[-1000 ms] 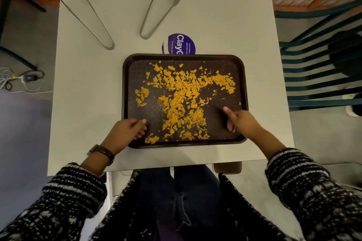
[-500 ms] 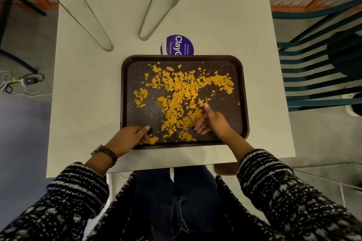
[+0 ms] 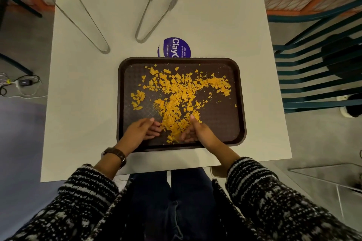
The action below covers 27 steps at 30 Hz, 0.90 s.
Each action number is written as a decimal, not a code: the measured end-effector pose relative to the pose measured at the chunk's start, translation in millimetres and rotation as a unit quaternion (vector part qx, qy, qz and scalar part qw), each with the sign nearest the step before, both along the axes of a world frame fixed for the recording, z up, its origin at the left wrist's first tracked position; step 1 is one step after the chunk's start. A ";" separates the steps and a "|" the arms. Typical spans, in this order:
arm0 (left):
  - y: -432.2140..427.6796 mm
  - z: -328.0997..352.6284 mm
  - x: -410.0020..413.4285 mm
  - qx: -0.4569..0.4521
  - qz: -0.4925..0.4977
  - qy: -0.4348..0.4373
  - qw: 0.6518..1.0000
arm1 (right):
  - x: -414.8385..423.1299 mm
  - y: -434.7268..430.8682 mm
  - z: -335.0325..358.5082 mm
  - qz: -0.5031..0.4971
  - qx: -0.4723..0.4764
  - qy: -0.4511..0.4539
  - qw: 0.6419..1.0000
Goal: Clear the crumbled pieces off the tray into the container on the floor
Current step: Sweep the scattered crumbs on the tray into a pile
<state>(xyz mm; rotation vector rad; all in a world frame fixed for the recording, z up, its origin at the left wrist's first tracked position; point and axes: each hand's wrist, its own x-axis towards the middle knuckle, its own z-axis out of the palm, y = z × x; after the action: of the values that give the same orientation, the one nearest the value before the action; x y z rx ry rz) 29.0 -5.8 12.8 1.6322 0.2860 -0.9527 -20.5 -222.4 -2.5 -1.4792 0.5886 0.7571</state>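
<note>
A dark brown tray (image 3: 231, 123) lies on the white table (image 3: 205, 15) and is strewn with orange crumbled pieces (image 3: 178, 96). My left hand (image 3: 140, 131) and my right hand (image 3: 197, 131) rest on the tray's near part, palms facing each other, cupped on either side of a small heap of crumbs. Fingers are apart and hold nothing. A clear container (image 3: 333, 180) stands on the floor at the lower right, partly cut off by the frame edge.
Two metal tongs (image 3: 154, 11) (image 3: 86, 23) lie on the far half of the table. A purple round sticker (image 3: 174, 48) peeks out behind the tray. A teal slatted chair (image 3: 317, 60) stands to the right. Cables (image 3: 17, 84) lie on the floor at left.
Both hands have moved inward from the tray's near corners, pushing crumbs together into a heap between them near the front rim.
</note>
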 end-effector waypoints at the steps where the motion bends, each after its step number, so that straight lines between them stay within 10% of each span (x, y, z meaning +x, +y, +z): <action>1: 7.4 0.7 -1.2 0.007 -0.003 0.004 1.000 | 3.4 3.3 -0.2 -0.023 0.006 -0.006 1.000; 14: -37.3 -17.5 -17.9 -0.020 -0.188 0.031 0.981 | -15.1 -29.9 13.5 -0.086 0.003 -0.009 0.996; 27: -1.2 8.1 -1.5 -0.043 -0.055 -0.095 0.993 | 12.5 29.0 0.9 -0.003 0.078 0.010 0.997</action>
<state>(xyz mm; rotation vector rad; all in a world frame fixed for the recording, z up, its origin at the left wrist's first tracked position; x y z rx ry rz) 27.5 -7.0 20.9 1.6581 0.0239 -0.8728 -8.0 -193.4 -1.7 -1.3278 0.5372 0.7948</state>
